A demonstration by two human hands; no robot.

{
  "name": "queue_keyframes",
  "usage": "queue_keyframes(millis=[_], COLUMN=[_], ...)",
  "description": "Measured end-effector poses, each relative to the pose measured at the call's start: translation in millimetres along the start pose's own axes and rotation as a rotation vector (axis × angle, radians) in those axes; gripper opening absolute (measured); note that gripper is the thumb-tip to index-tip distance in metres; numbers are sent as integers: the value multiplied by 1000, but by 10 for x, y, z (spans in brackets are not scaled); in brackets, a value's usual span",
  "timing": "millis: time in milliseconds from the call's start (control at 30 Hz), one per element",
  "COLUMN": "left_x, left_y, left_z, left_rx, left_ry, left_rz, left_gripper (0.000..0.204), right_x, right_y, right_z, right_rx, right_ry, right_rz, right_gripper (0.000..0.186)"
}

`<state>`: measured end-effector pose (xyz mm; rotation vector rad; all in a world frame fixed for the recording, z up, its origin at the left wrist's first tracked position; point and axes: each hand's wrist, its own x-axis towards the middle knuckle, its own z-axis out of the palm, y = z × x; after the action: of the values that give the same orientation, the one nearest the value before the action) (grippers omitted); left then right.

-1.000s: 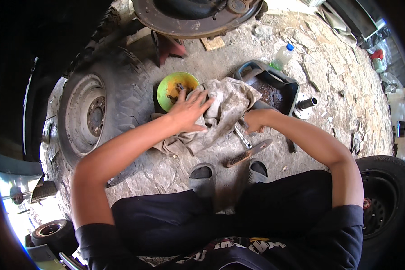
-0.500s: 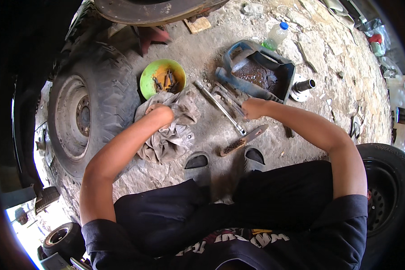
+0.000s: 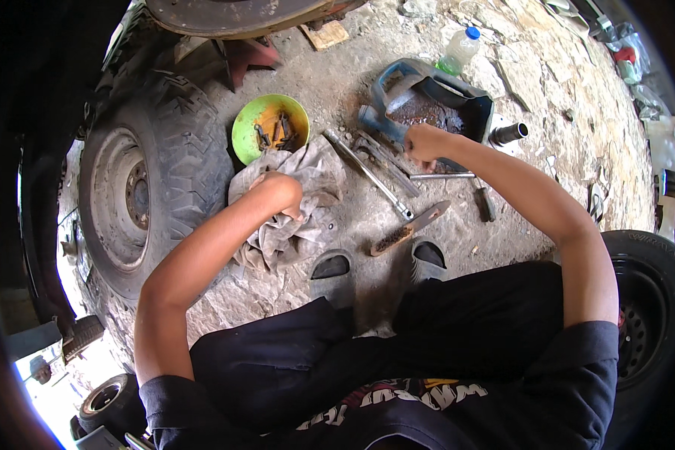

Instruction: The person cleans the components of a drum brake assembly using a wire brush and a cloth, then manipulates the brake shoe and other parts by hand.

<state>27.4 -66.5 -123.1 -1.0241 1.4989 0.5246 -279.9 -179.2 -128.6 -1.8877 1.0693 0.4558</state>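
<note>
My left hand (image 3: 279,192) is closed on a crumpled grey-brown rag (image 3: 274,244) lying on the ground. Just beyond the rag stands a lime-green bowl (image 3: 240,139) with several dark bolts (image 3: 283,133) in it. My right hand (image 3: 425,145) is a closed fist over the near edge of a cut-open blue plastic container (image 3: 472,97) holding dark, wet-looking muck. Its fingertips are turned down, so what they hold is hidden. Near that hand lie a thin metal bar (image 3: 444,176), a pair of dark steel bars (image 3: 386,161) and a long chrome wrench handle (image 3: 367,174).
A wooden-handled wire brush (image 3: 409,229) lies before my sandals (image 3: 331,268). A big knobbly tyre (image 3: 191,161) stands at the left, another wheel (image 3: 637,315) at the right. Beyond the blue container are a flanged metal shaft (image 3: 508,135) and a blue-capped bottle (image 3: 457,52).
My right hand has moved away from me, up to the blue container's edge, uncovering the thin metal bar. My left hand has shifted slightly right with the rag.
</note>
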Motion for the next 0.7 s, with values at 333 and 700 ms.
queue_keyframes(millis=[333, 700], left_x=[-455, -775], left_y=[-249, -740], left_z=[-70, -390], left_rx=[-365, -792], left_ry=[440, 1174], left_rz=[135, 149], left_gripper=[60, 35], right_x=[438, 350], right_y=[-5, 153], right_z=[569, 441], right_rx=[-326, -229], right_ry=[186, 235], right_rz=[-138, -389], right_gripper=[42, 28])
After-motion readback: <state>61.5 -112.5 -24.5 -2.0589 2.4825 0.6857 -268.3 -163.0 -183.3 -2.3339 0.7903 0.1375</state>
